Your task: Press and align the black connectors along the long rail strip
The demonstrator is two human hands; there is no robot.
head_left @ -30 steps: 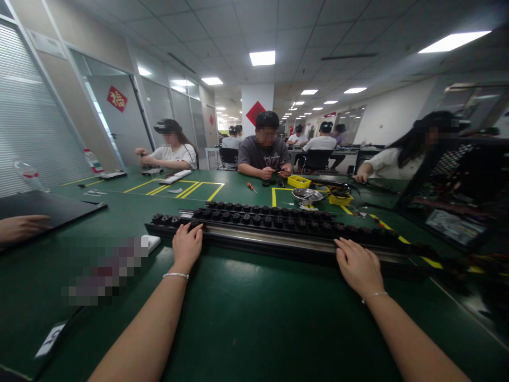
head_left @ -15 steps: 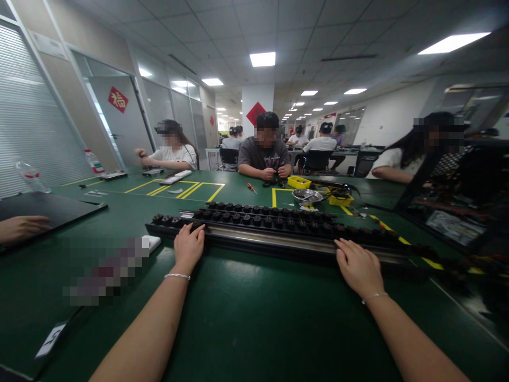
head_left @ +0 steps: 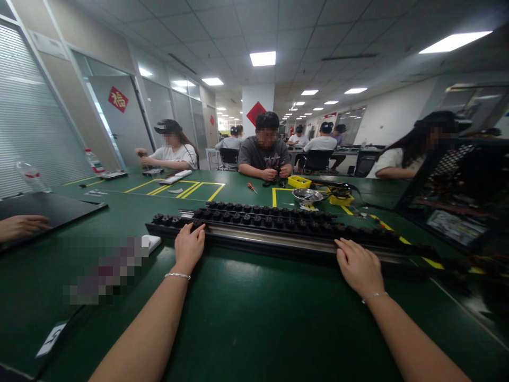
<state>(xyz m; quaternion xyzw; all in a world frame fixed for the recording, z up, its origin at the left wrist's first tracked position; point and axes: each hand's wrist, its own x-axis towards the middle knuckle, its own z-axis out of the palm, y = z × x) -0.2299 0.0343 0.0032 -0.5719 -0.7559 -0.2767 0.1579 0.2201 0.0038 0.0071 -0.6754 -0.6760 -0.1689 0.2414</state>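
Observation:
A long black strip [head_left: 274,233] with a silver rail and a row of black round knobs lies across the green table [head_left: 246,318] in front of me. A second knobbed strip [head_left: 270,212] lies just behind it. My left hand [head_left: 189,246] rests flat on the near edge of the front strip toward its left end, fingers together. My right hand [head_left: 358,265] lies on the same edge toward the right end, fingers slightly spread. Neither hand closes around anything. Both wrists wear thin bracelets.
Another person's hand [head_left: 19,227] rests on a black tray [head_left: 47,207] at far left. A small white box [head_left: 151,243] sits left of the strip. Yellow bins [head_left: 299,182], a metal bowl [head_left: 307,196] and a screwdriver [head_left: 251,187] lie farther back. Several seated people work across the table. A black rack [head_left: 457,196] stands at right.
My hands have barely moved; the left hand shifted slightly right along the strip. The person at right drew an arm back from the table.

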